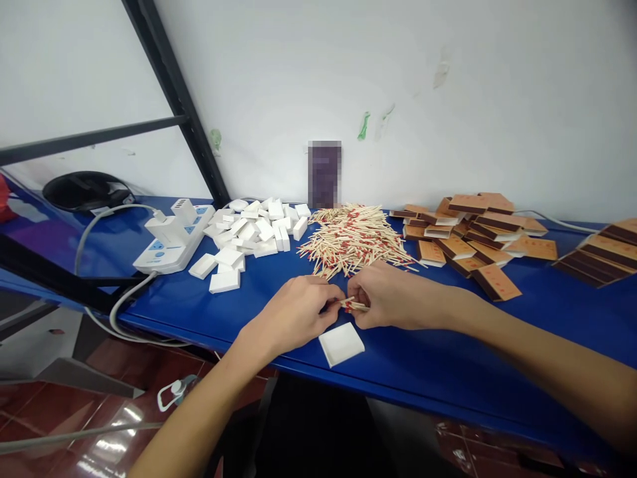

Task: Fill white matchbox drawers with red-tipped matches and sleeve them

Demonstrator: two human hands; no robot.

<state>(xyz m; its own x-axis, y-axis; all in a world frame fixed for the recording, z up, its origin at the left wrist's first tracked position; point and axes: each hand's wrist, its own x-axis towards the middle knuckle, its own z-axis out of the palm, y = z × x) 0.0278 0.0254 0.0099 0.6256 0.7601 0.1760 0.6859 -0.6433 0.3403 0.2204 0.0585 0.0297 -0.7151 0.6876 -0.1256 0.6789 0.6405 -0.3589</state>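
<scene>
My left hand (pixel 293 312) and my right hand (pixel 385 295) meet over the blue table (pixel 448 352), both pinched on a small bundle of red-tipped matches (pixel 354 305) held between them. Just below the hands lies an open white matchbox tray (pixel 341 343), with nothing in it that I can see. Behind the hands spreads a loose heap of matches (pixel 351 238).
A pile of white inner trays (pixel 249 232) lies at the left, beside a white power strip (pixel 172 242) with cables. Brown matchbox sleeves (pixel 472 236) are heaped at the right, with more stacked at the far right (pixel 604 252). A black metal frame (pixel 164 73) rises at the left.
</scene>
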